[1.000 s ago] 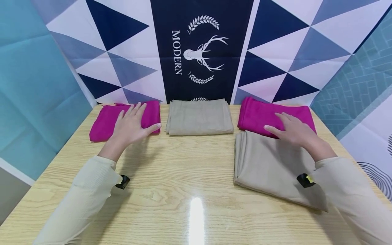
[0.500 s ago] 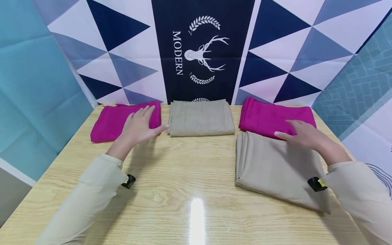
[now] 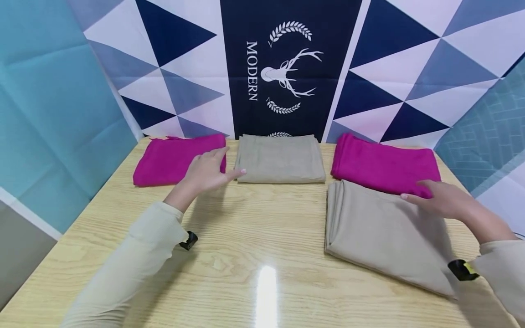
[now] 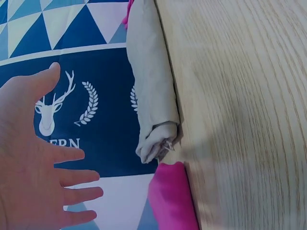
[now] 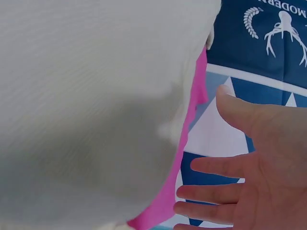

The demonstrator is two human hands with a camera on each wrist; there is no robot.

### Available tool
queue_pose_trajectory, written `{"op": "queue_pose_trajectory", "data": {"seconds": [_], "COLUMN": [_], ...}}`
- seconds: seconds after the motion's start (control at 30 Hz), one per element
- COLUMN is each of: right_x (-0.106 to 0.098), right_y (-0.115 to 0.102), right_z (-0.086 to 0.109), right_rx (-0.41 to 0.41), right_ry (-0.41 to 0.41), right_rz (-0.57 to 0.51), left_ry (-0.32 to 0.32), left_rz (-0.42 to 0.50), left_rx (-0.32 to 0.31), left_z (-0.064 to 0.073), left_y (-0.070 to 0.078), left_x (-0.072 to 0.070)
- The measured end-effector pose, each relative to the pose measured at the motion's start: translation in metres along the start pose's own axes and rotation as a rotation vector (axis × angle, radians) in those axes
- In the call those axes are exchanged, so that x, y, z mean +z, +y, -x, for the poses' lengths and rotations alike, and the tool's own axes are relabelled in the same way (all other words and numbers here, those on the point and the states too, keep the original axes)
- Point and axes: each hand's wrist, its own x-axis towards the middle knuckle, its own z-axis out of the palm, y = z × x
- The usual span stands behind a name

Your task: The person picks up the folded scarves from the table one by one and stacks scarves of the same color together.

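Note:
My left hand (image 3: 205, 174) hovers with straight, spread fingers over the right end of the left magenta folded cloth (image 3: 172, 161). Its thumb points toward the beige folded cloth (image 3: 279, 159) in the middle. In the left wrist view nothing lies in that hand, and the middle beige cloth (image 4: 153, 72) is seen edge-on. My right hand (image 3: 447, 200), fingers extended and holding nothing, is above the far right corner of a larger beige folded cloth (image 3: 381, 232). Behind that lies the right magenta folded cloth (image 3: 381, 161); the larger beige cloth (image 5: 86, 110) fills much of the right wrist view.
A pale wooden table (image 3: 246, 228) carries all the cloths. Behind it stands a patterned backdrop (image 3: 287, 68) with triangles and a deer print. A blue panel (image 3: 61, 114) borders the left side, and another patterned panel (image 3: 492, 132) the right.
Both hands have moved to the right, the right hand also nearer to me. The head view has turned slightly left. The cloths keep their places on the table.

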Motion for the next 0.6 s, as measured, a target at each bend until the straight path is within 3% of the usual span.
{"op": "queue_pose_trajectory", "data": {"seconds": [0.23,0.6], "right_x": [0.004,0.0], "right_y": [0.018,0.032], "right_z": [0.009,0.015], "right_rx": [0.009,0.036], "right_ry": [-0.031,-0.092], "right_rz": [0.012,-0.031], "left_ry": [-0.015,-0.094], "left_rz": [0.02,0.111], "left_rx": [0.009,0.026], "left_z": [-0.002,-0.008], "left_y": [0.007,0.025], "left_x": [0.004,0.013]}}
